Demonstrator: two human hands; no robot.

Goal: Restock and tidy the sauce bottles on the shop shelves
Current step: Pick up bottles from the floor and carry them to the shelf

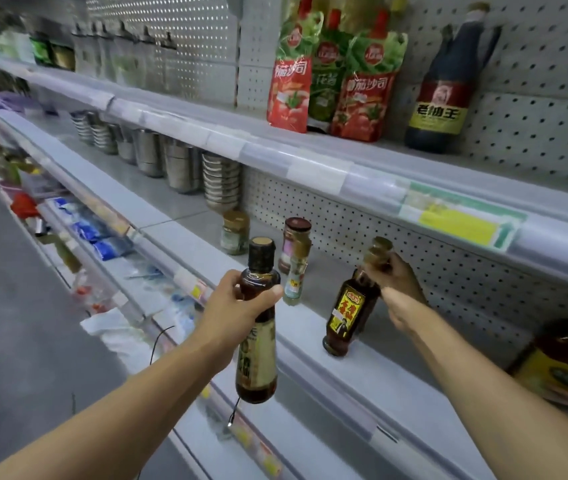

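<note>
A dark sauce bottle is held by its neck in the left hand, fingers curled round it, in front of and below the edge of the middle shelf. On that shelf, behind this bottle, stand three small jars. Further right, a yellow-labelled sauce bottle is gripped at its cap by the right hand, tilted, base on the shelf.
</note>
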